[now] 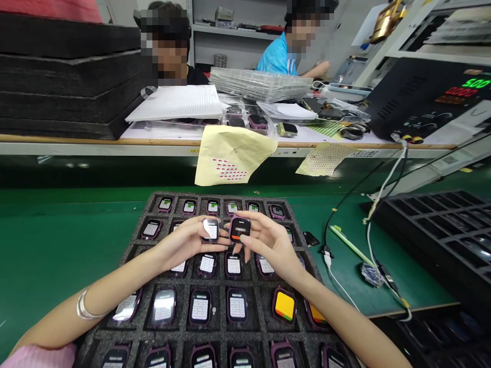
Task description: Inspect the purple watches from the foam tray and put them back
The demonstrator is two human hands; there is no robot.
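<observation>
A smartwatch (210, 231) with a lit white screen is gripped in my left hand (187, 237), its thumb at the edge of the screen. Beside it, my right hand (274, 243) holds a purple-cased smartwatch (240, 228) with a dark screen and an orange strip at the bottom, the thumb touching that strip. Both hands are over a grey foam tray (184, 332) whose compartments hold several strapless smartwatches. Most of these show white lists, while one smartwatch (284, 305) shows a yellow screen. My hands and forearms hide parts of some compartments.
Black foam trays (69, 76) are stacked at the upper left, and another black tray (441, 245) lies at right. A power supply (433, 99) stands on the shelf. Cables and a light-green pen (353, 248) lie right of the watches. Two people sit across the bench.
</observation>
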